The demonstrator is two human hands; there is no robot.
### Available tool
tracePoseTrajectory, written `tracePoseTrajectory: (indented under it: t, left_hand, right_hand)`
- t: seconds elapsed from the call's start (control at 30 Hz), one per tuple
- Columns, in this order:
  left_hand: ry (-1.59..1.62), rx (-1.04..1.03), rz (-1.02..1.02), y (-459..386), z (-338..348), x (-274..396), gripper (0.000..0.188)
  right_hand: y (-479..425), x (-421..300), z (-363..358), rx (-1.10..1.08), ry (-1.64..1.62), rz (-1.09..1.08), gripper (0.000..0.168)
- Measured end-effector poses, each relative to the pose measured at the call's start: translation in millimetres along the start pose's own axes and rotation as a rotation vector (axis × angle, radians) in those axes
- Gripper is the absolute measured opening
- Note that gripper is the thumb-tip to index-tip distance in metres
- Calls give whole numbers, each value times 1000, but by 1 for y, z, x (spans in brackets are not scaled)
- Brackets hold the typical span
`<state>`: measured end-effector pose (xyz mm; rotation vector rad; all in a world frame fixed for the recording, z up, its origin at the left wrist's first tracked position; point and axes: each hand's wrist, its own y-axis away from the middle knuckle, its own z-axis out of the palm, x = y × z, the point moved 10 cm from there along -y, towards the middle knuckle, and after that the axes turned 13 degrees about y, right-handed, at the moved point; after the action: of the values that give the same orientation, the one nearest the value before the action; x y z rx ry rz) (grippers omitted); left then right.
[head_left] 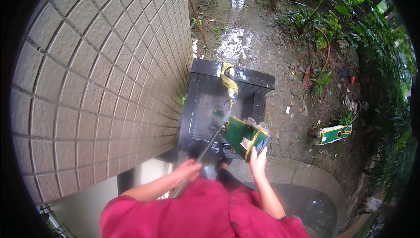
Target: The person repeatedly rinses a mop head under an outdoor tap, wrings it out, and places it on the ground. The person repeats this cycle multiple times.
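Observation:
My left hand [187, 171] is closed around the metal handle [210, 143] of a flat mop. With my right hand [258, 161] I grip the near end of its green mop head [239, 133], which has yellow trim and grey fringe and is tilted over a dark-tiled basin [193, 106]. Water sprays from a tap [232, 94] onto the head's far part. A yellow-green cloth [228, 80] is wrapped around the tap's pipe.
A tiled wall [115, 74] rises on the left. Another green flat mop head [335, 134] lies on the muddy ground at right, near plants. A curved stone edging [305, 170] runs behind the basin's near right corner. Wet ground extends beyond the basin.

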<state>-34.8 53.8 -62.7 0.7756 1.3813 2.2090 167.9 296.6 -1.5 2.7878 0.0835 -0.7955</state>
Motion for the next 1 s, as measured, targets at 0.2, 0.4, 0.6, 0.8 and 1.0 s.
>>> tracePoseTrajectory:
  t: [0.2, 0.4, 0.6, 0.8, 1.0]
  left_hand:
    - [-94, -65, -113, -10, -13, -25, 25]
    - [-72, -12, -72, 11, -11, -11, 10]
    - [-378, -89, -69, 74, 43, 18, 11]
    - [-628, -224, 0, 72, 56, 8, 28]
    - [-578, -104, -35, 65, 47, 23, 32]
  right_hand:
    - [-4, -1, 10, -84, 69, -48, 51]
    - [26, -49, 21, -240, -20, -83, 47]
    - [10, 85, -63, 226, -282, 2, 37]
    - [12, 141, -115, 216, -716, 485, 24]
    - [6, 147, -60, 115, -648, 375, 30]
